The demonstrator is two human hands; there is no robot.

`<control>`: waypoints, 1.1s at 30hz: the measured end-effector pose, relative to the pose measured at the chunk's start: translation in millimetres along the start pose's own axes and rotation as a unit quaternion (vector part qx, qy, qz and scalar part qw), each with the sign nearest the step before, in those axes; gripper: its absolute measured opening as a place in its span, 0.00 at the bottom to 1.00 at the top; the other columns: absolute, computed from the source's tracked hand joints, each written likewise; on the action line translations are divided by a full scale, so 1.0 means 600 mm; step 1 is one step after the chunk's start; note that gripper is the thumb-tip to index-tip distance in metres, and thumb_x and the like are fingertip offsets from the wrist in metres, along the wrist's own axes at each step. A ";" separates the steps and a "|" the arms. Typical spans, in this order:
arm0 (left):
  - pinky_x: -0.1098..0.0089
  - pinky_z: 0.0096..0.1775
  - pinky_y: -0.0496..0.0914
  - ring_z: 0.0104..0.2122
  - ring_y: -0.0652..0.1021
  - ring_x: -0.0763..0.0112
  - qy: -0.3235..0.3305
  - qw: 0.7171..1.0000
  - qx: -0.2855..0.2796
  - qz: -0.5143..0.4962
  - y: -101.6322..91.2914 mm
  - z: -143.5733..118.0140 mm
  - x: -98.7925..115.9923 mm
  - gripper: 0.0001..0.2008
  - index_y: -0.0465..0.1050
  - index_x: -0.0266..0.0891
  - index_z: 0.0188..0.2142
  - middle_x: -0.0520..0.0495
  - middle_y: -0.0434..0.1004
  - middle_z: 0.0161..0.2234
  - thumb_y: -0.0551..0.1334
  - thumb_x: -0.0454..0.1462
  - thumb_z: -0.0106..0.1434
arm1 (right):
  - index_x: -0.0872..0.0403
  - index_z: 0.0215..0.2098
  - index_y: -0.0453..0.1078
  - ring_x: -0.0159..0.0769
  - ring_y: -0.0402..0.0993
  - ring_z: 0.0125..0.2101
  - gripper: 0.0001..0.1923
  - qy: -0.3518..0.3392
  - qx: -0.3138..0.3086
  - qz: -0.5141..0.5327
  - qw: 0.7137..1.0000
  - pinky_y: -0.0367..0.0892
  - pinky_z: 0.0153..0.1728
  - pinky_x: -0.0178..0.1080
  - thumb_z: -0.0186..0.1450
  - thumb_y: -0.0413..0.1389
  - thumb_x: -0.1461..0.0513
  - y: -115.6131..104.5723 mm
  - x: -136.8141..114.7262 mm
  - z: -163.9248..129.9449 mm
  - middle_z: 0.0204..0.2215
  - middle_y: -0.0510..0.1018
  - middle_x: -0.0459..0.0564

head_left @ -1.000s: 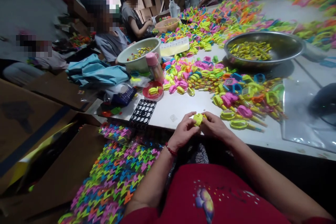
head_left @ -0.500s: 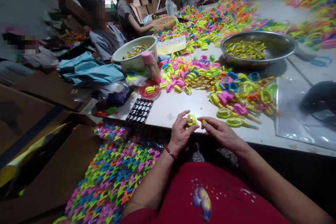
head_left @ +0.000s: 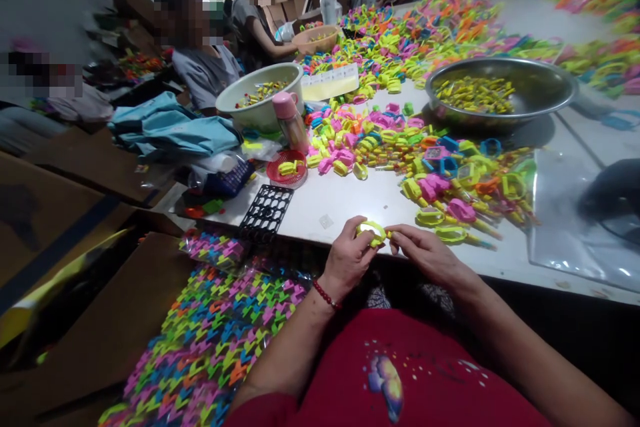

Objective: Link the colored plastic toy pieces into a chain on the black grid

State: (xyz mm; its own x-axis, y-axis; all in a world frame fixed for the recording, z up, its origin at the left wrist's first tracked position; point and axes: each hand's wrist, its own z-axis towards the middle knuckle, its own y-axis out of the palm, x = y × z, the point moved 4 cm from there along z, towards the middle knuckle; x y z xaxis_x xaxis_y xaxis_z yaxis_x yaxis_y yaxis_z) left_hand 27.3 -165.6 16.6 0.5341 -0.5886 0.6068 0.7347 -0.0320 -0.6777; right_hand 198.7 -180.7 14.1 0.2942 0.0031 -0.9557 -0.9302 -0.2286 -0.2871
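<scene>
At the near edge of the white counter (head_left: 350, 203), the left hand (head_left: 350, 257) pinches a small yellow-green plastic ring piece (head_left: 371, 232) between thumb and fingers. The right hand (head_left: 425, 253) touches it from the side, fingertips narrowed around its end, near the black plastic grid tray (head_left: 265, 213).

My white counter (head_left: 350, 203) carries heaps of bright plastic pieces (head_left: 395, 140), a steel bowl (head_left: 545, 90) of yellow parts, a pale basin (head_left: 260, 107) — also a black grid tray (head_left: 267, 210), a red dish (head_left: 287, 173).
</scene>
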 end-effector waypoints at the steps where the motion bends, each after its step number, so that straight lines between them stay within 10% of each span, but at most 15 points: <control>1: 0.67 0.49 0.74 0.46 0.76 0.67 0.003 1.000 -0.006 0.015 0.001 0.000 0.000 0.06 0.75 0.40 0.39 0.40 0.68 0.53 0.60 0.38 0.66 | 0.54 0.44 0.72 0.35 0.69 0.31 0.18 0.000 0.000 -0.001 1.000 0.65 0.36 0.37 0.70 0.47 0.51 0.000 0.001 0.001 0.28 0.74 0.46; 16: 0.62 0.48 0.75 0.47 0.76 0.60 0.034 0.981 -0.070 0.177 0.008 0.004 0.012 0.07 0.72 0.39 0.37 0.38 0.68 0.56 0.55 0.36 0.68 | 0.54 0.33 0.72 0.32 0.65 0.24 0.12 -0.002 0.031 -0.140 0.990 0.57 0.24 0.34 0.64 0.55 0.54 -0.005 -0.012 0.010 0.24 0.75 0.45; 33: 0.63 0.44 0.76 0.41 0.76 0.64 0.020 0.981 -0.136 0.139 0.013 0.030 0.007 0.04 0.71 0.40 0.34 0.41 0.70 0.51 0.60 0.30 0.62 | 0.53 0.23 0.65 0.32 0.62 0.21 0.12 0.003 0.027 -0.164 0.986 0.54 0.23 0.34 0.63 0.52 0.57 0.010 0.016 0.032 0.18 0.69 0.42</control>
State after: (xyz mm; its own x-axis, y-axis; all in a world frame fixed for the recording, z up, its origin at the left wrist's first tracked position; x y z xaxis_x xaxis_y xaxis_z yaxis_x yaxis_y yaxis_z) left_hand 42.6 -153.7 21.4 0.6769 -0.6366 0.3695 0.4208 -0.0772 -0.9039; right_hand 192.0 -163.3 1.9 0.5820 0.0630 -0.8108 -0.7953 -0.1639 -0.5836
